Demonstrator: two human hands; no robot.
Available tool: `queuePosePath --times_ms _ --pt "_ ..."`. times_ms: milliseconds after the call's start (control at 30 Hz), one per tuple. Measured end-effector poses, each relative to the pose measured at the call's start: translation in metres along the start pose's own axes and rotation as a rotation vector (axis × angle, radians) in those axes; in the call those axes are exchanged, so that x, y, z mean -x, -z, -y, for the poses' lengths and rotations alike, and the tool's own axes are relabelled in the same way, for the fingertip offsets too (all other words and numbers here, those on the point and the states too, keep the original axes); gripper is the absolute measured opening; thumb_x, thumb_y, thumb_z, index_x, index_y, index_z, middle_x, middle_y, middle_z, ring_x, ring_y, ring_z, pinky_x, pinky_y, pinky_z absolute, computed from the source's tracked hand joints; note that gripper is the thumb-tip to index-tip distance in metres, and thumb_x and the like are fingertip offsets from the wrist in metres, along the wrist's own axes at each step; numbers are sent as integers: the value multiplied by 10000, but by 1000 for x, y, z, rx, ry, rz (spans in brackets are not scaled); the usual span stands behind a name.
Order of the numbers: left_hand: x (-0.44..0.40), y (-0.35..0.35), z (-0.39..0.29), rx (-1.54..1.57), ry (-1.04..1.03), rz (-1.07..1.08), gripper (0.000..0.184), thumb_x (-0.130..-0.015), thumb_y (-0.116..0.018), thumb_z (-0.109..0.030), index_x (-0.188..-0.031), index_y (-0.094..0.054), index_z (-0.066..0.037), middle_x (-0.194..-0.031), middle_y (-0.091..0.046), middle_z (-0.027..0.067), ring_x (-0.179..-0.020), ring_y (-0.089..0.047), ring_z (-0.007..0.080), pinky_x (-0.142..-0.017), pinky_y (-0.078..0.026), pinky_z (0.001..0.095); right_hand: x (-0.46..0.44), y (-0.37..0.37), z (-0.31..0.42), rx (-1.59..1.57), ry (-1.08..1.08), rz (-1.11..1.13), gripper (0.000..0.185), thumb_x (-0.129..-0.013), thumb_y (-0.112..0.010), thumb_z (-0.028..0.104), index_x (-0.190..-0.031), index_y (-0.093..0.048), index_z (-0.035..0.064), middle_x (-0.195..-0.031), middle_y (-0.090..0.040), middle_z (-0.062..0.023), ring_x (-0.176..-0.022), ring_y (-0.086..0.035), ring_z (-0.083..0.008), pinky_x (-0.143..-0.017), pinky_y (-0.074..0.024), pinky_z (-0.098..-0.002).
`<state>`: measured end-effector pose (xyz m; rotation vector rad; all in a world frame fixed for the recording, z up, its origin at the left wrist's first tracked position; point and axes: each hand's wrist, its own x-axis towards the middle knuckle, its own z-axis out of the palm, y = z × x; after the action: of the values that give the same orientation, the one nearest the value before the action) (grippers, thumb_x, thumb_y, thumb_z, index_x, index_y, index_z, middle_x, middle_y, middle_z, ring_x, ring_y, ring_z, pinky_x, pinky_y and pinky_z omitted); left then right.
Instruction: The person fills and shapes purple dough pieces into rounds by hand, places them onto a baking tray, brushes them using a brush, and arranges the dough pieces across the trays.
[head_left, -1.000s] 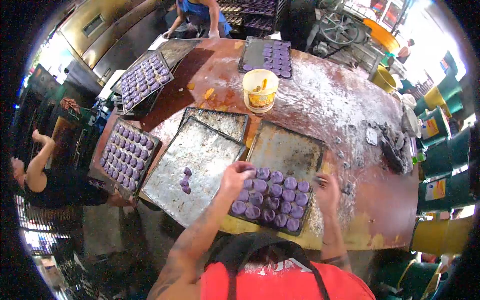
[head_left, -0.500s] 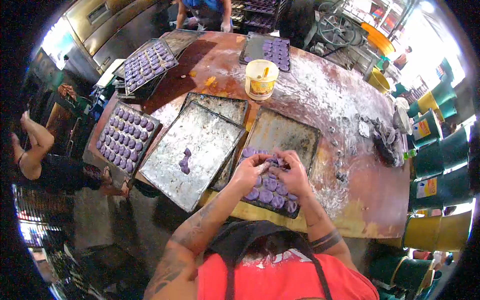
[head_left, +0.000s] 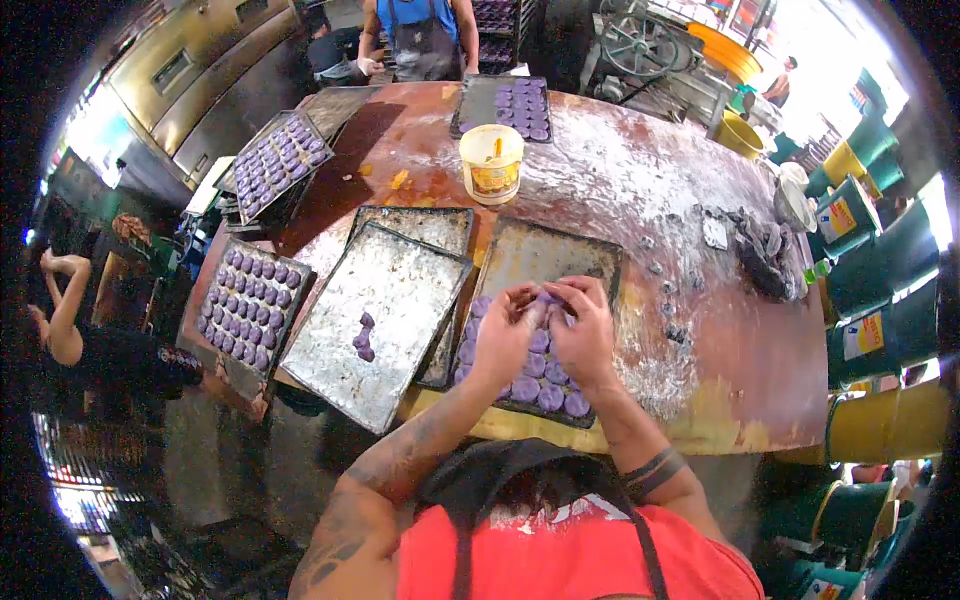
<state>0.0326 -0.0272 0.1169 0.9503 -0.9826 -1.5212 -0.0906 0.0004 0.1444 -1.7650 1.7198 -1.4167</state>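
Both hands meet over a dark tray [head_left: 560, 248], pinching a small piece of purple dough [head_left: 544, 298] between the fingertips. My left hand [head_left: 506, 332] grips its left side, and my right hand [head_left: 583, 330] grips the right. Flattened purple dough rounds [head_left: 525, 389] fill the near part of that tray, partly hidden under my hands; its far part is bare metal. To the left, a worn silver tray [head_left: 400, 285] carries a scrap of purple dough [head_left: 365, 340] and overlaps another tray [head_left: 440, 225].
A yellow-white bucket [head_left: 491, 165] stands mid-table. More trays of purple rounds sit at the left [head_left: 243, 305], upper left [head_left: 278, 165] and far edge [head_left: 520, 105]. Flour and a dark crumpled cloth [head_left: 768, 255] lie at right. Co-workers stand across the table [head_left: 420, 35] and at left [head_left: 110, 355].
The camera view has shifted. Both hands stay together on the purple dough, with the fingers slightly repositioned. The co-worker across the table appears more upright and farther left.
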Motion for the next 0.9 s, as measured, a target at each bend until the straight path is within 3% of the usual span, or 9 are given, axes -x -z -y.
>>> queuePosePath --times_ms 133,333,367,533,600,667,700,800,900 --pt "-30 29 -2 218 531 139 237 -921 -604 -24 -1155 -601 7 -1073 -646 109 -909 -663 184 -816 -563 323 10 1 -21 -25 22 178 351 -792 -690 89 -1142 -659 77 -1155 -652 -160 -1164 -576 -339 -967 -479 -412" --pt "-7 6 9 250 522 290 306 -869 -700 -107 -1144 -611 -8 -1045 -654 95 -914 -661 224 -852 -545 367 -6 10 -36 -212 70 449 426 -655 -801 63 -1045 -628 48 -1225 -641 -124 -1156 -598 -293 -969 -474 -390" --pt "-6 4 11 320 571 292 306 -871 -699 -117 -1143 -610 -8 -1048 -652 93 -924 -658 228 -858 -540 370 -12 10 -48 -135 273 418 392 -627 -783 47 -980 -611 46 -1110 -664 -109 -1055 -629 -291 -913 -497 -371" --pt "-12 16 45 253 692 373 287 -890 -689 -154 -1126 -610 -10 -1041 -660 77 -941 -648 218 -865 -517 367 21 -7 -63 -230 -125 122 386 -642 -802 99 -972 -612 34 -873 -598 -71 -937 -621 -244 -866 -497 -344" --pt "-13 15 50 75 597 222 278 -888 -688 -148 -1116 -616 -7 -994 -679 76 -922 -648 194 -867 -514 370 40 -28 -76 -150 -105 40 370 -682 -810 135 -978 -614 30 -867 -590 -62 -940 -617 -215 -853 -497 -330" --pt "-18 19 60 -146 402 68 292 -889 -679 -143 -1132 -610 5 -1005 -682 81 -923 -646 174 -867 -513 366 47 -27 -85 -350 -404 89 323 -780 -765 149 -1047 -639 16 -901 -641 -61 -889 -630 -189 -807 -507 -308" --pt "-14 -6 18 -523 399 140 463 -876 -671 -134 -1282 -526 36 -1169 -645 164 -1046 -638 242 -940 -489 373 43 -21 -93 -384 -521 111 314 -795 -755 147 -1057 -648 10 -908 -656 -64 -874 -636 -188 -798 -510 -303" --pt "-17 -3 74 -911 37 381 657 -852 -670 -119 -1413 -379 59 -1370 -511 237 -1254 -525 307 -1062 -400 377 10 9 -93 -165 -646 235 243 -822 -684 167 -1006 -712 11 -963 -725 -150 -872 -691 -213 -817 -525 -326" --pt "-26 -2 82 -788 62 391 758 -827 -688 -117 -1456 -303 59 -1476 -376 260 -1391 -357 327 -1149 -276 374 -5 10 -168 117 -578 163 314 -817 -630 123 -1114 -682 36 -1089 -689 -176 -988 -665 -288 -850 -512 -375"
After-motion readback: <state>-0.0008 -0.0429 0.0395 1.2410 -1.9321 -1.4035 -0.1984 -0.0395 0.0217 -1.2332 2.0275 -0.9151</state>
